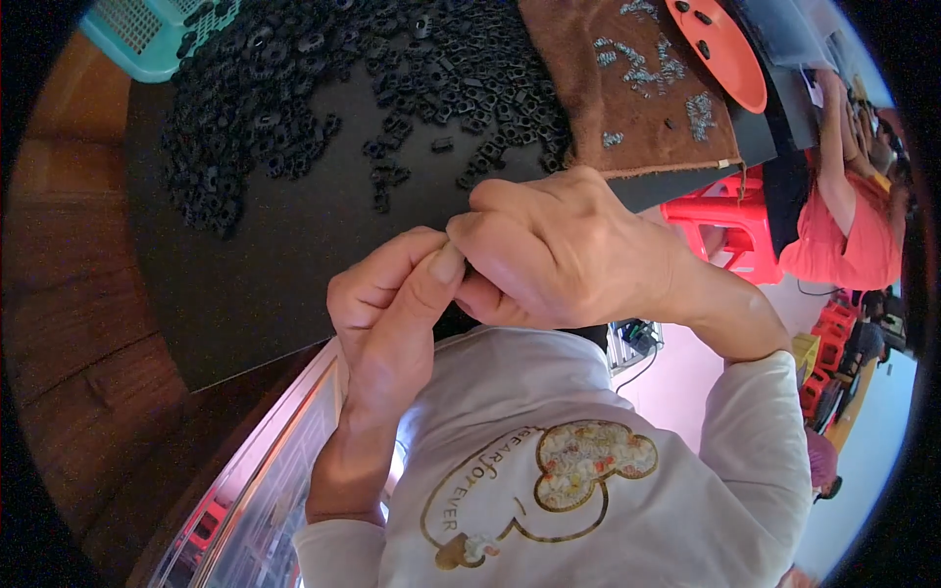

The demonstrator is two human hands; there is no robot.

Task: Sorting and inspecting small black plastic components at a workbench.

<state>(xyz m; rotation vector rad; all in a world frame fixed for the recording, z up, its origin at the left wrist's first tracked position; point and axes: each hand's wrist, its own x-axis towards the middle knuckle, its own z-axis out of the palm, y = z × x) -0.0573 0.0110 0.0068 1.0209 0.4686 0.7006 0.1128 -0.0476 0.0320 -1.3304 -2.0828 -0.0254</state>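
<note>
Fingers (pixel 372 272) of both hands are pressing tightly together above the near edge of the black worktop (pixel 265 304), with no visible gap between the tips. Left hand (pixel 392 304) is pinching thumb against curled forefinger; right hand (pixel 559 250) is folding into a loose fist and meeting that pinch from the right. Whatever the 2 hands are gripping is hiding behind the knuckles, so what they have hold of cannot be told.

Black plastic parts (pixel 294 88) are lying straight ahead, past the fingertips, in a broad heap. Nearest of these, a short chain-like cluster (pixel 384 186) is sitting ahead and slightly left, closer to the left hand, its long axis pointing roughly toward the body. Beyond it, a single black block (pixel 443 145) is lying apart, its long axis running roughly left to right.

Metal coil springs (pixel 637 69) are lying ahead and to the right, on the right hand's side, scattered in small clumps over a brown cloth (pixel 578 118). Beside that, an orange dish (pixel 742 78) is holding 3 small black pieces. At far left, a turquoise mesh basket (pixel 123 61) is holding some black parts.
</note>
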